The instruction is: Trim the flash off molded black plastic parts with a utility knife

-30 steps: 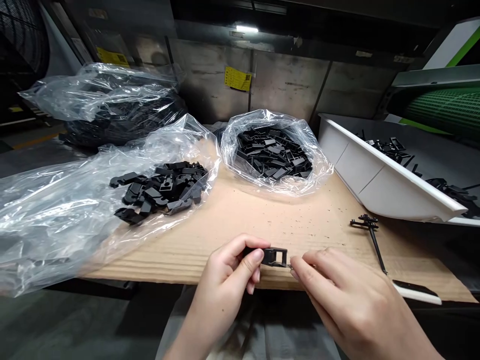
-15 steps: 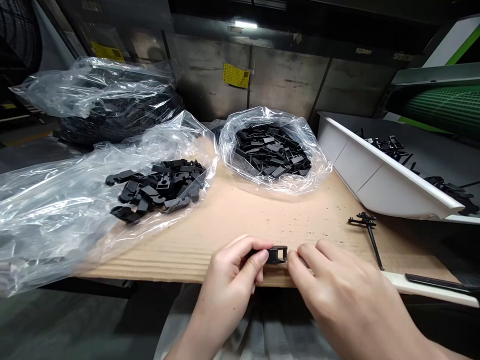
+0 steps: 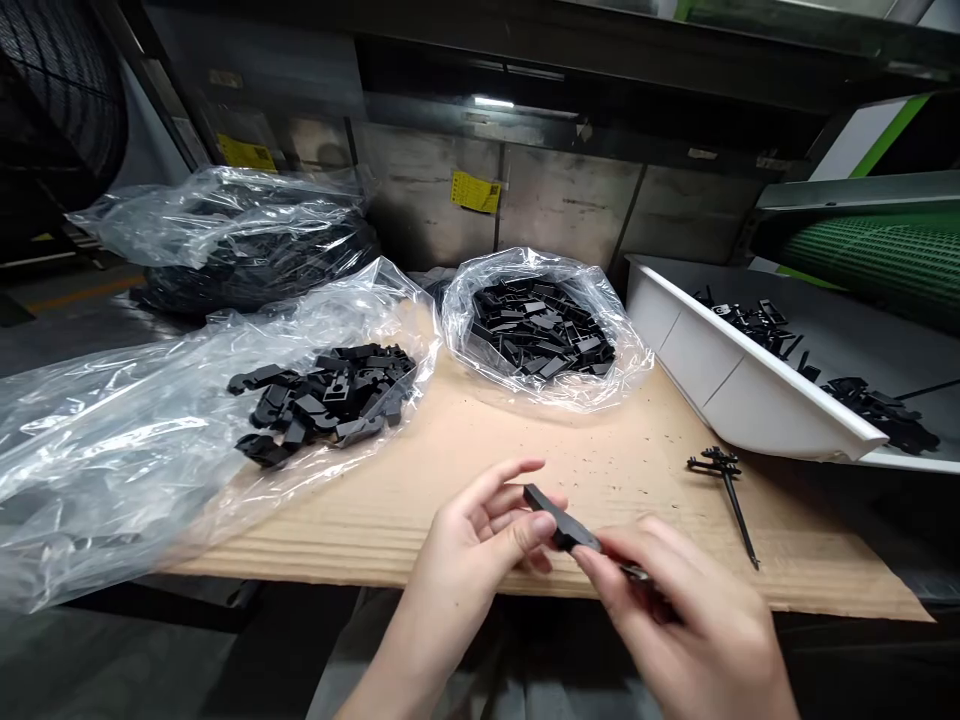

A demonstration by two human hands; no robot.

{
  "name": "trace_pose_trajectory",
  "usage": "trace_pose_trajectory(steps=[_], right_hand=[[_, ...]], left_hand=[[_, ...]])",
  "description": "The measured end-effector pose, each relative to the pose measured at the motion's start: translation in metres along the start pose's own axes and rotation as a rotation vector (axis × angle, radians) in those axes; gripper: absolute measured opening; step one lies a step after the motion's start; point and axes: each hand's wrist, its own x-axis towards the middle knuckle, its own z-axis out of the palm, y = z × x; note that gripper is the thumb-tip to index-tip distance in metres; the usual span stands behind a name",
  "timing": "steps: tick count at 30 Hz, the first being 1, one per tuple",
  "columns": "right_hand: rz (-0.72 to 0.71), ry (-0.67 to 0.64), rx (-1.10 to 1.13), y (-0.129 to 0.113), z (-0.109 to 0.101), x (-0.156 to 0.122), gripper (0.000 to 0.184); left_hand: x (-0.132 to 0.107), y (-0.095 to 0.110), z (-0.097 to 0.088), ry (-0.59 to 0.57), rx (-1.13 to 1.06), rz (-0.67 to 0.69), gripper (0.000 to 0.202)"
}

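A small elongated black plastic part is between my two hands, tilted down to the right, above the front edge of the cardboard. My left hand has its thumb against the part's left half, with the fingers behind it, the index finger stretched out. The thumb and fingertips of my right hand pinch its right end. Something dark with a metallic glint shows among the right fingers; I cannot make out what it is. A branched black plastic sprue lies on the cardboard to the right.
Cardboard covers the worktop. An open clear bag of black parts stands at the back. Left of it, a flattened bag carries loose black parts. Another filled bag is behind. A white tray with black pieces stands right.
The black part has turned from level to slanting, and its solid side now shows. My right hand has lowered and now grips its end. A pale strip with a black bar at right is out of sight.
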Motion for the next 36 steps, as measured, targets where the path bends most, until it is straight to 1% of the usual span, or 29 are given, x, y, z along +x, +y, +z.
trace_pose_trajectory(steps=[1, 2, 3, 5, 6, 7, 10, 12, 14, 16, 18, 21, 24, 30, 32, 36], right_hand=[[-0.088, 0.057, -0.051, -0.002, 0.007, -0.003, 0.007], [-0.158, 0.079, -0.099, -0.005, 0.013, -0.006, 0.01], [-0.197, 0.069, -0.134, -0.007, 0.018, -0.008, 0.012], [-0.198, 0.004, -0.153, -0.011, 0.022, -0.012, 0.02], [-0.188, -0.031, -0.148, -0.011, 0.021, -0.014, 0.026], [-0.186, -0.06, -0.139, -0.01, 0.018, -0.015, 0.03], [-0.214, -0.13, -0.158, -0.001, 0.003, -0.016, 0.033], [-0.194, -0.161, -0.219, 0.007, -0.009, -0.015, 0.034], [-0.14, -0.189, -0.28, 0.014, -0.015, -0.013, 0.034], [-0.095, -0.193, -0.294, 0.016, -0.016, -0.011, 0.033], [-0.075, -0.176, -0.245, 0.015, -0.012, -0.011, 0.027], [-0.036, -0.112, -0.17, 0.01, -0.004, -0.011, 0.018], [0.001, -0.1, -0.165, 0.009, -0.001, -0.011, 0.015], [0.038, -0.147, -0.236, 0.024, -0.007, -0.006, 0.018], [0.027, -0.139, -0.168, 0.025, -0.007, -0.008, 0.018], [0.05, -0.102, -0.036, 0.019, -0.008, -0.014, 0.017]], left_hand=[[0.001, 0.001, 0.002, 0.017, -0.001, -0.033, 0.035], [0.002, 0.001, 0.003, 0.02, -0.001, -0.069, 0.038], [0.002, 0.001, 0.003, 0.008, -0.012, -0.103, 0.041], [0.002, 0.001, 0.003, -0.028, -0.055, -0.131, 0.044], [0.001, 0.0, 0.002, -0.039, -0.072, -0.122, 0.042], [0.0, -0.001, 0.002, -0.041, -0.076, -0.1, 0.035], [-0.003, -0.004, 0.001, -0.009, 0.01, -0.038, 0.011], [-0.005, -0.006, 0.002, 0.025, 0.103, -0.011, 0.006], [-0.006, -0.008, 0.003, 0.073, 0.18, 0.014, 0.006], [-0.007, -0.01, 0.004, 0.121, 0.228, 0.037, 0.008], [-0.007, -0.011, 0.005, 0.151, 0.272, 0.07, 0.009], [-0.007, -0.01, 0.006, 0.156, 0.335, 0.152, 0.012], [-0.008, -0.01, 0.006, 0.157, 0.385, 0.212, 0.014], [-0.008, -0.012, 0.005, 0.18, 0.405, 0.211, 0.012], [-0.008, -0.012, 0.005, 0.176, 0.401, 0.216, 0.013], [-0.007, -0.011, 0.006, 0.166, 0.421, 0.253, 0.016]])
